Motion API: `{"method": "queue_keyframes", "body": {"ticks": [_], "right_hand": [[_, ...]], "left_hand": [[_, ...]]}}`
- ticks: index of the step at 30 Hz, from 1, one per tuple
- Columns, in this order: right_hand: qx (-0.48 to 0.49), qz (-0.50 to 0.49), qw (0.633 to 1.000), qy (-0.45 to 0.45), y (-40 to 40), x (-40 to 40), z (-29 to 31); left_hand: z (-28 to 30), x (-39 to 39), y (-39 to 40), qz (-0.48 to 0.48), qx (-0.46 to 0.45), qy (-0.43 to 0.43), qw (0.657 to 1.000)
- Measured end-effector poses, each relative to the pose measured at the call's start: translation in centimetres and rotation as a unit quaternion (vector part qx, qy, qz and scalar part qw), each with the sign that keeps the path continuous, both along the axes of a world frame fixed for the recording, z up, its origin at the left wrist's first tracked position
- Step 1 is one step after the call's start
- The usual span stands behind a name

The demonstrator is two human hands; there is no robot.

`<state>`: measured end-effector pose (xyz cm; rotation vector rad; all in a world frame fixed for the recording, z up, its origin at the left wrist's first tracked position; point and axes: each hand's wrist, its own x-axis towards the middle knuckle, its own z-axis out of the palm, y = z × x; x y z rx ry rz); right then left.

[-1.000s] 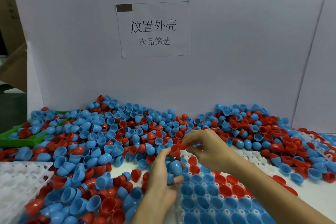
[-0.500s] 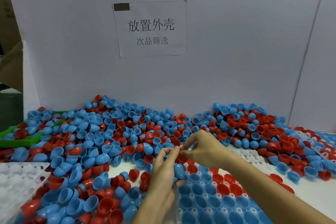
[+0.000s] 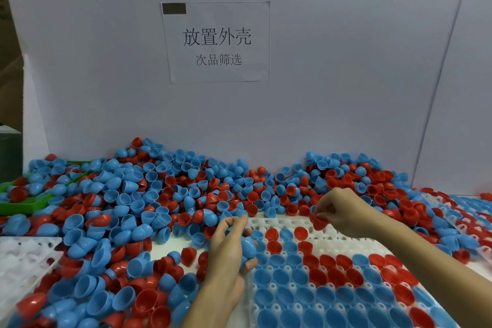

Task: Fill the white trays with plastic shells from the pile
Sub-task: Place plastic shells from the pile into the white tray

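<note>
Here, a big pile of plastic shells [image 3: 149, 200] is lying along the back of the table, from 9 o'clock round to 3 o'clock. The shells are little round cups, some blue and some red, smooth and shiny, tipped every which way. Many are showing their hollow insides.

The white tray [image 3: 282, 224] is sitting at 6 o'clock, right in front of the person. Its near rows are holding blue and red cups with their open sides up. Its far row is showing bare white holes.

The left hand [image 3: 229, 250] is curling its fingers around a few blue shells [image 3: 247, 246], just at the left edge of the tray. The right hand [image 3: 338, 210] is pinching one red shell [image 3: 318, 222] over the far row of the tray, at about 1 o'clock.

Another white tray [image 3: 24, 255] is lying at 8 o'clock with empty holes. A green tray [image 3: 29, 204] is peeking out from under shells at 9 o'clock. A paper sign [image 3: 217, 41] is sticking to the white wall [image 3: 346, 61] at 12 o'clock.
</note>
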<state>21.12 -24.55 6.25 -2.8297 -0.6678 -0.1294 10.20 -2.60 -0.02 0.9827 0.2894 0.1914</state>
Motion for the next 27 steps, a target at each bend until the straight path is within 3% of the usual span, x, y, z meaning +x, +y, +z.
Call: {"method": "queue_keyframes", "body": {"ticks": [14, 27], "right_hand": [[-0.097, 0.051, 0.993, 0.037, -0.1, 0.4, -2.7], [-0.028, 0.029, 0.998, 0.056, 0.0, 0.3, -3.0]], "left_hand": [[-0.3, 0.2, 0.0, 0.011, 0.007, 0.003, 1.000], [-0.3, 0.2, 0.1, 0.006, 0.007, -0.001, 1.000]]}}
